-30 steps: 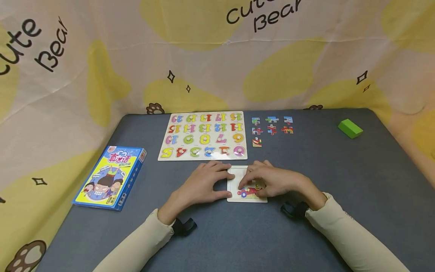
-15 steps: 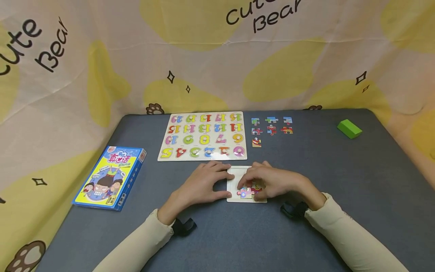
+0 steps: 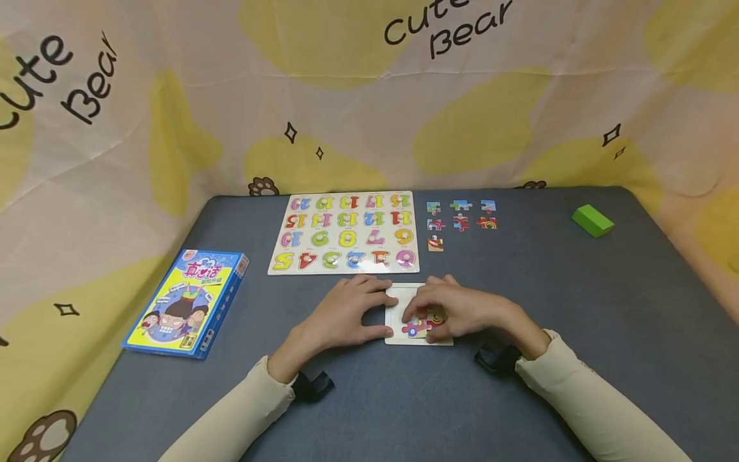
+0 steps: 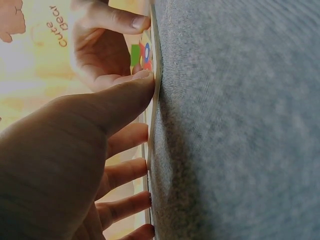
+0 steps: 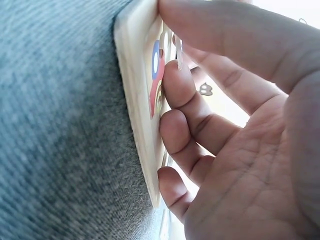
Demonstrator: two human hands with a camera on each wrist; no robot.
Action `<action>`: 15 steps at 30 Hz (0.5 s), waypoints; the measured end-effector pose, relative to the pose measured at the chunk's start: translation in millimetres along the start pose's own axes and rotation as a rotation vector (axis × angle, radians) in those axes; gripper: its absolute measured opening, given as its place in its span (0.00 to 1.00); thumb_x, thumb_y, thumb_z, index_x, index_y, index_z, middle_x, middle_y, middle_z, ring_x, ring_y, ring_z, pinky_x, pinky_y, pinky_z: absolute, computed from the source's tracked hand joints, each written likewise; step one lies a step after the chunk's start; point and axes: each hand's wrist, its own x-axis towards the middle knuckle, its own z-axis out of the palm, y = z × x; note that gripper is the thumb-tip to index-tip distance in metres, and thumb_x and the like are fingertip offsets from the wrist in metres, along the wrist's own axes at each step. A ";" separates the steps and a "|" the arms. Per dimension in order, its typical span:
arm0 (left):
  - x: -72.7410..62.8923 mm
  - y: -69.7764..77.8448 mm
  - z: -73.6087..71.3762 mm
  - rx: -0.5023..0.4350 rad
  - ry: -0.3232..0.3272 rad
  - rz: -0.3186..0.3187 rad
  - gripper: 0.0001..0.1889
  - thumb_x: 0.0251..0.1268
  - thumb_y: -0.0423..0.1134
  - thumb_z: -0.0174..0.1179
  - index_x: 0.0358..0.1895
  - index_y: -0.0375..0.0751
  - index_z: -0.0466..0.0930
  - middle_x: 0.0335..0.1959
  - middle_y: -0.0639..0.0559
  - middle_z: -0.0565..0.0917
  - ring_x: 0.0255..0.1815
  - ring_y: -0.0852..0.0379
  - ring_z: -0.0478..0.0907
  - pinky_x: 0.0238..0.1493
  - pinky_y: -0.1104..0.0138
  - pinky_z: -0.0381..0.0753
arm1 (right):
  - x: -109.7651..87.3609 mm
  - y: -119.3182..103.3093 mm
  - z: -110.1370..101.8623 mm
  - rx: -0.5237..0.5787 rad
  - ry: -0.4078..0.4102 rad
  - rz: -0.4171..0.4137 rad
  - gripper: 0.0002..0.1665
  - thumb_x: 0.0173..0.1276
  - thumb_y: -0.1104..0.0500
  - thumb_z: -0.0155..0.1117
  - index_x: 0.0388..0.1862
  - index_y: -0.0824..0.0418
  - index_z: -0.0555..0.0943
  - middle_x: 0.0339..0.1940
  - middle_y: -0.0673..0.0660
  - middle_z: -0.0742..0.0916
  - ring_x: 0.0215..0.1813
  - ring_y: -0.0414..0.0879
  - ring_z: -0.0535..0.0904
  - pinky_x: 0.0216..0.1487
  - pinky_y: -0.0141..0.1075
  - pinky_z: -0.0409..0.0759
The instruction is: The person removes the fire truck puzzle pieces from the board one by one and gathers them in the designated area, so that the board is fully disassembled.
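A small pale wooden puzzle tray [image 3: 398,316] lies flat at the middle of the table, part of a red and blue car picture showing on its lower half. My left hand [image 3: 353,312] rests along its left edge, thumb and straight fingertips touching the rim [image 4: 158,75] in the left wrist view. Over the tray's right half bends my right hand [image 3: 458,307], index finger and thumb pinching a jigsaw piece [image 3: 412,329] just over the picture. A thin piece edge [image 5: 179,52] shows by the curled fingers in the right wrist view. The right hand hides much of the picture.
Several loose jigsaw pieces [image 3: 460,222] lie in rows at the back, right of a number board [image 3: 343,247]. A green block [image 3: 593,221] sits at the back right, a blue and yellow card box [image 3: 186,303] at the left. A patterned cloth [image 3: 346,83] hangs behind.
The piece under my right fingers flashed pale half a second ago and shows its red and blue again. My right fingertips have shifted slightly; the left hand has stayed still.
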 end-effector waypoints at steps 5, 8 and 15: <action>-0.2 0.7 -0.5 -0.002 0.006 0.004 0.27 0.63 0.62 0.67 0.63 0.57 0.83 0.71 0.53 0.77 0.73 0.51 0.70 0.67 0.47 0.71 | -0.2 -0.3 -1.1 0.016 0.005 -0.005 0.24 0.57 0.61 0.77 0.53 0.45 0.86 0.38 0.44 0.82 0.44 0.41 0.70 0.49 0.42 0.58; -0.2 1.2 -0.9 -0.005 0.005 0.005 0.27 0.63 0.62 0.67 0.63 0.56 0.83 0.71 0.53 0.77 0.73 0.51 0.70 0.67 0.46 0.71 | -1.3 0.7 -2.5 0.023 0.012 0.004 0.25 0.57 0.60 0.77 0.54 0.43 0.86 0.39 0.44 0.82 0.45 0.42 0.70 0.49 0.42 0.59; 0.1 0.5 -0.5 0.000 -0.011 -0.006 0.28 0.63 0.62 0.67 0.63 0.56 0.82 0.72 0.53 0.76 0.74 0.50 0.69 0.68 0.46 0.70 | -5.0 5.8 -10.4 0.061 0.040 0.051 0.25 0.60 0.58 0.75 0.57 0.43 0.85 0.44 0.43 0.83 0.48 0.45 0.70 0.51 0.44 0.60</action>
